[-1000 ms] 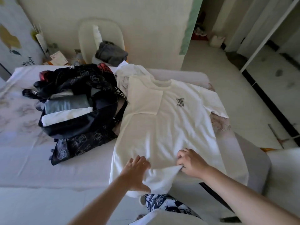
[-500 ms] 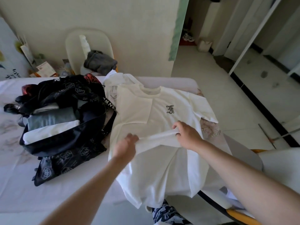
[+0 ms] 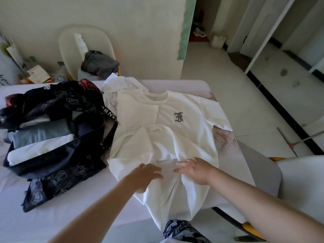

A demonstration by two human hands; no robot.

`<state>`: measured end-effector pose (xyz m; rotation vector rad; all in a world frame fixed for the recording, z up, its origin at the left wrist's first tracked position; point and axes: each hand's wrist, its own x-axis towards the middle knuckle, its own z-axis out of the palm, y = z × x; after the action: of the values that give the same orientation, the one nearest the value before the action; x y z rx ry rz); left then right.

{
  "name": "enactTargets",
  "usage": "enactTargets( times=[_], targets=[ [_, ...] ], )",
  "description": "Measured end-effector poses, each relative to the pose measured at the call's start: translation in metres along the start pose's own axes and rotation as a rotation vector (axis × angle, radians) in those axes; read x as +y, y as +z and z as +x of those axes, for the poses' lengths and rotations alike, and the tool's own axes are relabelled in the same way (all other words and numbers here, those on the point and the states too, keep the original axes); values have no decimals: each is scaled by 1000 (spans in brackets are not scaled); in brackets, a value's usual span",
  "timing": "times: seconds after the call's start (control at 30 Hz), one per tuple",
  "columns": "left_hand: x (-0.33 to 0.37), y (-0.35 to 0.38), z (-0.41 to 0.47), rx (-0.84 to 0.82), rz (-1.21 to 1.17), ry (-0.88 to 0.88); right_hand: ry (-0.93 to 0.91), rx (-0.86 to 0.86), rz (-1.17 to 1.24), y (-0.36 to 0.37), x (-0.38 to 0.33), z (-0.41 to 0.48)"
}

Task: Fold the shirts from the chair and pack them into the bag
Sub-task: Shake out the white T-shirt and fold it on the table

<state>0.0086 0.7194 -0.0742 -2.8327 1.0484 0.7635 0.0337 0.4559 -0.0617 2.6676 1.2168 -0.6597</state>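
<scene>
White shirt [image 3: 166, 137] lies flat on cloth-covered table [image 3: 70, 216], hem overhanging near edge, one sleeve close to right edge. Bag [image 3: 52, 155] touches shirt's left side; bare tabletop near-left, below bag. Shirt's long axis runs near to far, collar pointing away toward chair [image 3: 68, 42]. Left hand [image 3: 145, 174] and right hand [image 3: 196, 170]: palms down, fingers straight and spread, resting on shirt's lower part, gripping nothing, near each other.

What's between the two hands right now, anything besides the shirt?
Nothing else: in the head view, only a creased strip of the white shirt lies between the left hand and the right hand, both open.
</scene>
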Motion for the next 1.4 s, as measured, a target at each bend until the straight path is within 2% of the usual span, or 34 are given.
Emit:
enactTargets(
  times=[0.13, 0.17, 0.23, 0.27, 0.33, 0.37, 0.4, 0.47, 0.5, 0.57, 0.63, 0.67, 0.7, 0.73, 0.77, 0.8, 0.87, 0.93, 1.07, 1.1, 1.2, 1.27, 1.3, 1.33, 1.4],
  targets=[
    [-14, -1, -5, 62, 159, -56, 44, -36, -96, -1, 8, 4],
    [-18, -6, -5, 74, 111, -95, 40, 38, -99, -5, 11, 4],
    [-32, -21, -8, 177, -40, -226, 105, 309, -37, -11, 24, 3],
    [-42, -30, -8, 298, -81, -294, 203, 417, 68, -15, 33, 1],
    [-70, -48, -9, 565, -147, -499, 566, 543, 323, -28, 55, -4],
    [-85, -57, -10, 618, -198, -650, 765, 588, 450, -34, 69, -6],
    [-99, -65, -9, 600, -240, -796, 937, 623, 556, -39, 86, -7],
    [-119, -76, -4, 460, -249, -976, 1114, 581, 665, -45, 113, -8],
    [-122, -78, 1, 414, -228, -992, 1145, 515, 668, -45, 120, -7],
    [-116, -82, 19, 492, -177, -894, 1143, 424, 554, -37, 125, -1],
    [-100, -85, 41, 667, -202, -648, 998, 520, 348, -29, 118, 6],
    [-90, -87, 50, 669, -298, -508, 829, 597, 269, -22, 114, 10],
    [-81, -85, 59, 586, -412, -396, 629, 644, 230, -14, 108, 13],
    [-72, -78, 68, 420, -469, -344, 436, 630, 222, -6, 101, 15],
    [-66, -71, 72, 242, -451, -312, 291, 566, 205, 5, 93, 17],
    [-63, -61, 74, 111, -378, -296, 223, 480, 166, 15, 85, 18],
    [-61, -42, 73, 11, -236, -277, 274, 305, 80, 33, 75, 22],
    [-62, -29, 73, 55, -196, -294, 391, 225, 41, 44, 75, 26],
    [-69, -26, 76, 99, -228, -352, 479, 288, 117, 27, 81, 27],
    [-70, -30, 76, 55, -243, -338, 495, 270, 204, 18, 81, 25],
    [-58, -59, 72, -268, -250, -257, 482, -54, 466, -1, 81, 14],
    [-44, -74, 72, -490, -348, -228, 473, -261, 695, -9, 83, 5],
    [-35, -78, 75, -588, -428, -219, 475, -275, 838, -11, 86, 1],
    [-27, -82, 78, -647, -502, -209, 510, -199, 959, -14, 90, -3],
    [-17, -89, 96, -567, -554, -164, 671, 133, 1011, -15, 103, -10]
  ],
)
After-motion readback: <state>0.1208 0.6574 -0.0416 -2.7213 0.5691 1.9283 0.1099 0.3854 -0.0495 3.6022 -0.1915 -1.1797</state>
